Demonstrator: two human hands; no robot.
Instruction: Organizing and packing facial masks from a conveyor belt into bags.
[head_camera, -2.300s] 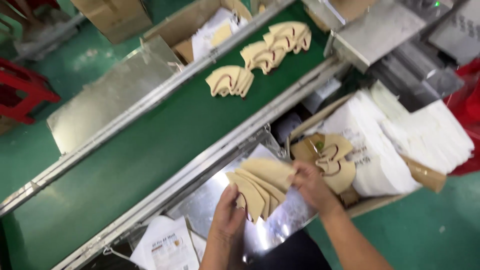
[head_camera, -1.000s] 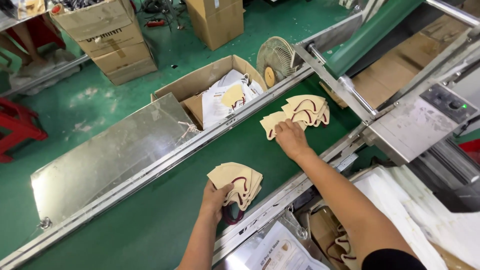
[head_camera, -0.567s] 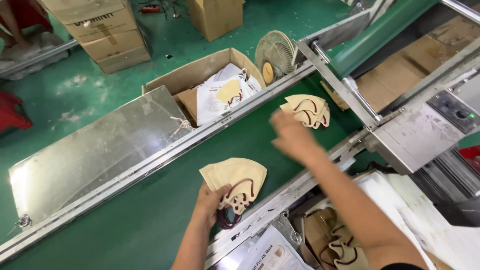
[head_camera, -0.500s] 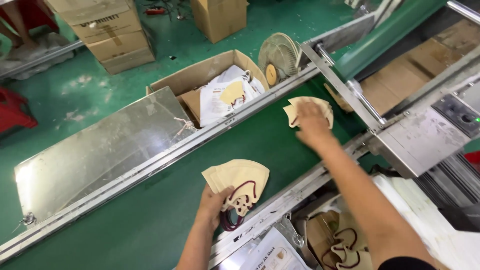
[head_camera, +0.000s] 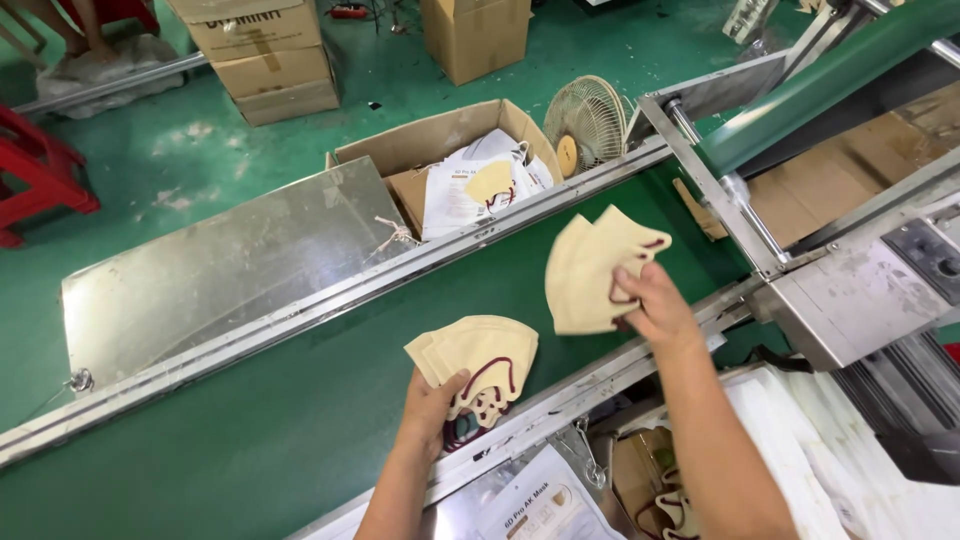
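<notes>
Factory floor (packing line), conveyor belt (head_camera: 250, 440), cartons (head_camera: 265, 60)

You have two small stacks of beige folded face masks with dark red ear loops. One fanned stack (head_camera: 475, 362) lies flat on the green conveyor belt (head_camera: 250, 440); the other stack (head_camera: 592, 272) is lifted above it, tilted upright.

Green floor (head_camera: 420, 110); stacked cardboard boxes (head_camera: 262, 55); red stool (head_camera: 40, 170); small fan (head_camera: 585, 120).
</notes>
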